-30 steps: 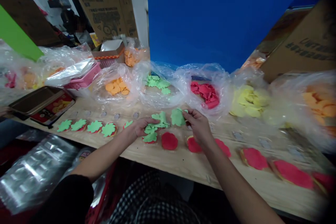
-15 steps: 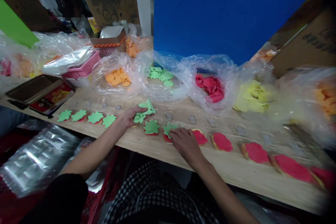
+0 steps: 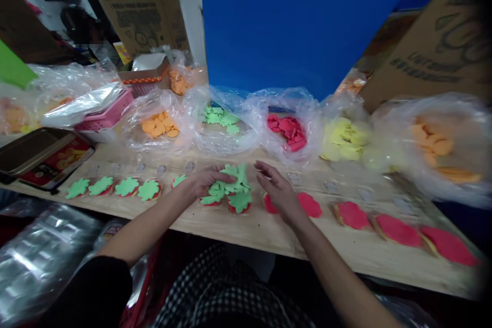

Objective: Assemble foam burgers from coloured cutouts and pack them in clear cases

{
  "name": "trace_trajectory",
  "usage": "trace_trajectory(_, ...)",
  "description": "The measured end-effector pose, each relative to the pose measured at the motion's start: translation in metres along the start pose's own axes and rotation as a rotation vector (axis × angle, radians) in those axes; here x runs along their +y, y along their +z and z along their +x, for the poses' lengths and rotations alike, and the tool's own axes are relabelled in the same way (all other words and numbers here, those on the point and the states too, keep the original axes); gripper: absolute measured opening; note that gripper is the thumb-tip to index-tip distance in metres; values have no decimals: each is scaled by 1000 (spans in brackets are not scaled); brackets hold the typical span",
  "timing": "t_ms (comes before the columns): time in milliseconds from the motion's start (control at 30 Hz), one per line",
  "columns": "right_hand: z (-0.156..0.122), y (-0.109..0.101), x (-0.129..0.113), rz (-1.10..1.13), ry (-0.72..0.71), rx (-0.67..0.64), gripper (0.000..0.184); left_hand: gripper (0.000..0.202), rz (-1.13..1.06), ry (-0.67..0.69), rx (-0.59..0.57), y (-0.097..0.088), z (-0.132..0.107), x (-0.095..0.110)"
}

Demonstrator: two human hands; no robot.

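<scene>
My left hand (image 3: 203,183) is closed on a fanned bunch of green foam leaf shapes (image 3: 232,180) above the wooden table (image 3: 269,230). My right hand (image 3: 277,190) hovers just to the right of the bunch, fingers apart, holding nothing, over a red foam disc (image 3: 309,205). Below the bunch a green leaf (image 3: 240,201) lies on a red disc. A row of leaf-topped discs (image 3: 115,187) runs to the left. Bare red discs (image 3: 395,230) run to the right.
Open plastic bags stand along the back: orange pieces (image 3: 158,125), green leaves (image 3: 220,118), red pieces (image 3: 288,130), yellow pieces (image 3: 346,141), more orange (image 3: 438,148). A tin tray (image 3: 26,148) and pink basket (image 3: 102,115) are at left. A blue board (image 3: 300,20) and cardboard boxes (image 3: 430,46) rise behind.
My right hand laid a green leaf on a red disc, then lifted and came back empty beside the bunch. My left hand shifted right with the bunch.
</scene>
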State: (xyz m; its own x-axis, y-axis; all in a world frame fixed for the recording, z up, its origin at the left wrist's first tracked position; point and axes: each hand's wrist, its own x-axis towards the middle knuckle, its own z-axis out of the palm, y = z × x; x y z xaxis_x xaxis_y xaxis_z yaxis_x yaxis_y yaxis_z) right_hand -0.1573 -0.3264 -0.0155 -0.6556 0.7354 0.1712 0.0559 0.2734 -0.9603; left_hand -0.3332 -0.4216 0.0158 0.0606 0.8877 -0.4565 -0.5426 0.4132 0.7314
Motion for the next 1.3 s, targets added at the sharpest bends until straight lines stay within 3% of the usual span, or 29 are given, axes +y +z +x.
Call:
trace_trajectory(133, 15, -29, -2, 175, 106, -229, 40, 37, 57, -96, -88, 24, 19, -1)
trace_trajectory(200, 13, -44, 2, 132, 138, -204, 32, 36, 84, -128, -90, 29, 28, -3)
trace_trajectory(267, 7, -57, 7, 21, 117, -90, 27, 36, 86, -133, -57, 29, 35, -6)
trace_trajectory(367, -1, -69, 16, -282, -99, 98, 17, 34, 31, -114, 32, 24, 43, -8)
trace_trajectory(433, -7, -69, 23, -525, -281, 123, 12, 32, -32, -87, 87, 21, 46, -8)
trace_trajectory(533, -23, -60, 35, -846, -421, -33, 18, 32, -106, -66, 139, 18, 46, -5)
trace_trajectory(633, -43, -52, 44, -981, -443, -171, 23, 33, -155, -62, 188, 18, 43, -2)
trace_trajectory(800, -65, -50, 50, -895, -418, -167, 24, 37, -177, 19, 143, 20, 40, -4)
trace_trajectory(933, -54, -57, 41, -663, -347, 37, 24, 54, -52, 53, 29, 31, 44, -9)
trace_trajectory(1067, -23, -68, 23, -461, -246, 202, 26, 59, 74, 57, -89, 57, 53, -11)
trace_trajectory(1200, -1, -78, 14, -499, -247, 153, 25, 66, 185, 56, -177, 89, 65, -12)
trace_trajectory(1300, -1, -88, 14, -435, -234, 121, 15, 70, 217, 49, -238, 105, 77, -16)
